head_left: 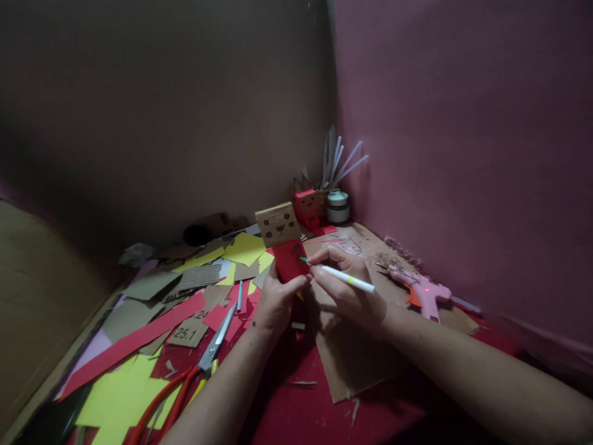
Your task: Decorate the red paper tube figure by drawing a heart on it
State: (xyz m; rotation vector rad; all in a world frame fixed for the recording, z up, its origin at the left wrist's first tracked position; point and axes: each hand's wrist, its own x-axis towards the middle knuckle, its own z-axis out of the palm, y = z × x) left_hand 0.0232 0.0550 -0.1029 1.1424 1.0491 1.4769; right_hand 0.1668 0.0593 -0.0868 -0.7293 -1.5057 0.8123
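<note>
L hand (277, 303) has its fingers clamped on the body of a small red-paper figure w/ boxy brown cardboard animal head (288, 254), held mid-view. R hand (359, 303) has its fingers pinched round a slim white marker w/ green tip (351, 280); the tip is at the red body — can't tell if touching. Flat brown cardboard sheet (349, 364) lies below R hand. Steel scissors w/ red-orange handles (213, 350) lie just beside L forearm (231, 383), amid yellow, red & brown scraps (139, 340) crowding that side. Pink glue gun w/ orange trigger (428, 293) sits beyond R forearm (458, 358). Behind figure, in corner — red-and-brown box (309, 207), white lidded jar (338, 210), thin white sticks (336, 162).
</note>
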